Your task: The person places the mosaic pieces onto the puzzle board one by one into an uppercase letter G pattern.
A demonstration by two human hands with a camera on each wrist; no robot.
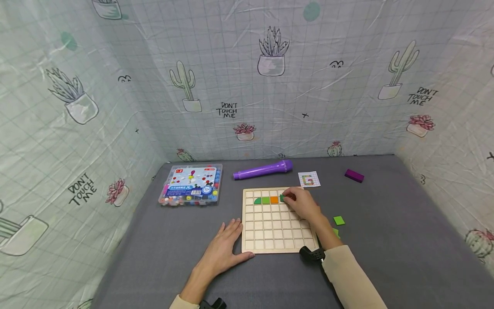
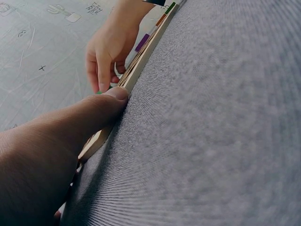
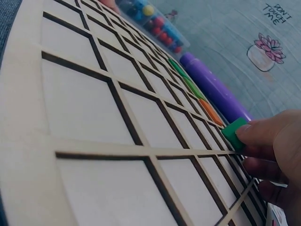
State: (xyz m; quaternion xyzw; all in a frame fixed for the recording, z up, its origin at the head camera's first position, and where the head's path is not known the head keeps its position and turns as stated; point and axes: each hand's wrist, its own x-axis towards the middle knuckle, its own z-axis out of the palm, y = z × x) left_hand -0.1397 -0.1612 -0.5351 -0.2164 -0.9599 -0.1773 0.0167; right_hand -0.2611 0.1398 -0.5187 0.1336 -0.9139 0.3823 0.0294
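A wooden grid board (image 1: pixel 284 235) lies on the grey table. In its second row from the far edge sit a dark green rounded tile (image 1: pixel 257 201), a light green tile (image 1: pixel 265 200) and an orange tile (image 1: pixel 274 199). Between thumb and fingertips, my right hand (image 1: pixel 302 204) pinches a dark green tile (image 3: pixel 233 133), which overlaps the cell just right of the orange one. My left hand (image 1: pixel 224 246) is at the board's near left corner, fingers straight along the left side. In the left wrist view its thumb (image 2: pixel 115 94) touches the board's edge.
A clear box of coloured beads (image 1: pixel 191 184) stands at the back left. Behind the board lie a purple microphone (image 1: pixel 262 170) and a pattern card (image 1: pixel 309 179). To the right are a dark purple block (image 1: pixel 354 175) and light green tiles (image 1: pixel 338 220), one partly behind the right forearm.
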